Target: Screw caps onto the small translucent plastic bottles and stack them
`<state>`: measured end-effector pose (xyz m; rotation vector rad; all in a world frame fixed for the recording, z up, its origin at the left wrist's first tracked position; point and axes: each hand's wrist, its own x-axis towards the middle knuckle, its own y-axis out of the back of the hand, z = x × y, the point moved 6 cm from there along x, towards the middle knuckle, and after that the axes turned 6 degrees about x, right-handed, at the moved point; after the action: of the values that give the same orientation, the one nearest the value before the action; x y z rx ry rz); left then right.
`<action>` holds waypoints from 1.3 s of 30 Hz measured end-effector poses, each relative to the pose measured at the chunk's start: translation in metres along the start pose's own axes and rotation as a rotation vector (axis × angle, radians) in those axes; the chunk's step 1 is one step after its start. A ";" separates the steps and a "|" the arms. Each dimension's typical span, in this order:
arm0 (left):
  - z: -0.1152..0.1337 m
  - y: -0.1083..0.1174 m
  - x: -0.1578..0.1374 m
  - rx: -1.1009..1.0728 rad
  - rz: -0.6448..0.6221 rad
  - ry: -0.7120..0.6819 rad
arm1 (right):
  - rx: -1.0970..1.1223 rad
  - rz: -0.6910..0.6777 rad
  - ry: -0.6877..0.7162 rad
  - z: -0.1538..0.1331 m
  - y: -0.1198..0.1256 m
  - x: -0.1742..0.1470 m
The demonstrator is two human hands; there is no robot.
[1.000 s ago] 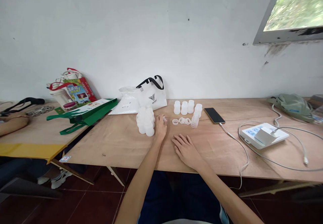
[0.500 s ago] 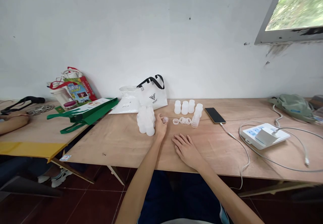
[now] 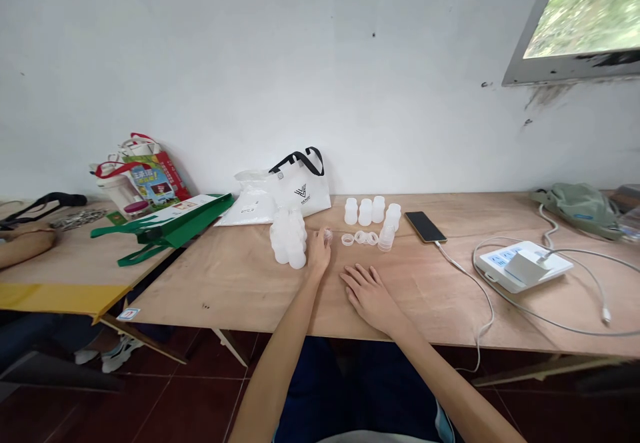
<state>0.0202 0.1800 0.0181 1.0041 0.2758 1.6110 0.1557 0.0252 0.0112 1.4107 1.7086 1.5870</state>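
My left hand (image 3: 319, 252) is closed around a small clear plastic lid (image 3: 328, 235) at table level; its fingers partly cover the lid. Just left of that hand stands a tight cluster of translucent white plastic bottles (image 3: 289, 242). My right hand (image 3: 369, 298) lies flat on the wooden table with its fingers spread, holding nothing. Several plastic rings or lids (image 3: 347, 239) rest in a row right of my left hand. At the row's end is a clear plastic container (image 3: 387, 238), with several white bottles (image 3: 365, 212) standing behind.
A black phone (image 3: 425, 227) on a white cable lies to the right, near a white power strip (image 3: 523, 266) and a green cloth bag (image 3: 580, 210). White bags (image 3: 303, 190) lean on the wall. On the left are a green bag (image 3: 175, 230) and another person's arm (image 3: 25, 244).
The fingers of my left hand have shifted slightly around the clear lid, which now looks tilted. My right hand stays in place. The view has moved very slightly.
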 end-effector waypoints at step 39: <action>0.024 0.019 -0.005 -0.096 0.105 -0.135 | 0.012 0.036 0.015 -0.002 0.001 0.000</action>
<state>0.0240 0.1618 0.0427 1.0627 0.0539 1.6263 0.1546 0.0242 0.0131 1.4469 1.7125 1.6129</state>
